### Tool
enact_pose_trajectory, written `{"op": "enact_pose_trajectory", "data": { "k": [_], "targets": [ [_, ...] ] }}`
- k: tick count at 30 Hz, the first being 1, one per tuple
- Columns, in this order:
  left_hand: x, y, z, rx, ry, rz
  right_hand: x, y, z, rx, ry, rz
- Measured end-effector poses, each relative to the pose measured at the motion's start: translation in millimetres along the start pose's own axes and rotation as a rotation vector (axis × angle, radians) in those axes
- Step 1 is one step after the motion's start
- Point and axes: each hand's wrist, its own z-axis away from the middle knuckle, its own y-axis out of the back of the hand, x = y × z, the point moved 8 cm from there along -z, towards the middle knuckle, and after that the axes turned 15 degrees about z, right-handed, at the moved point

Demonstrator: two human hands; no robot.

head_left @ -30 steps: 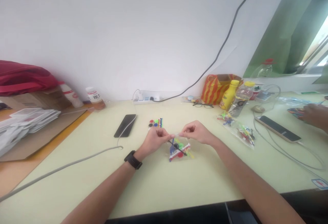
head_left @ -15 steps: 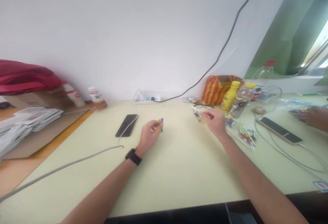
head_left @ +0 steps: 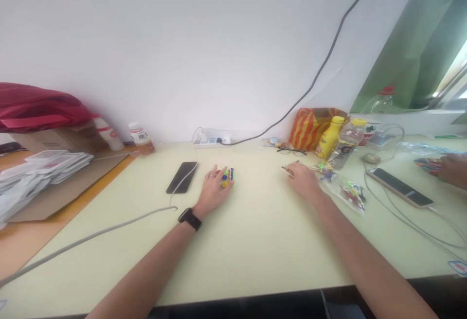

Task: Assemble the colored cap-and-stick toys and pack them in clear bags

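Note:
My left hand (head_left: 214, 190), with a black watch at its wrist, lies on the table with its fingers spread. Its fingers straddle a small group of colourful plastic pieces (head_left: 228, 177) in yellow, red, blue and green. My right hand (head_left: 303, 181) is low over the table, fingers curled and thumb side hidden. Small thin pieces, white and dark, (head_left: 287, 170) show at its fingertips; their kind is too small to make out. Just right of that hand lies a clear bag (head_left: 346, 192) of mixed colourful pieces, with some green and yellow ones (head_left: 322, 167) at its left end.
A black phone (head_left: 182, 178) with a cable crossing it lies left of my left hand. Glasses (head_left: 291, 151), a striped bag (head_left: 308, 127), a yellow bottle (head_left: 329, 138) and a clear bottle (head_left: 346, 144) stand behind. Another person's hand (head_left: 454, 167) touches colourful pieces beside a charging phone (head_left: 400, 187).
My left hand has opened from a pinch and spread over the colourful pieces, showing more of them. My right hand has come down to the table from a raised pinch.

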Motion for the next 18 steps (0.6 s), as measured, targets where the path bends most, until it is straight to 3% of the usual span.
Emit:
{"op": "enact_pose_trajectory", "data": {
  "k": [11, 14, 18],
  "targets": [
    [4, -3.4, 1, -0.055, 0.015, 0.007, 22, -7, -1, 0.028, -0.134, -0.003],
    [5, -6.0, 2, -0.079, -0.023, -0.018, 14, 0, -1, 0.071, -0.117, -0.052],
    [11, -11.6, 6, -0.149, -0.102, -0.016, -18, 8, 3, 0.074, 0.035, -0.274]
  ]
}}
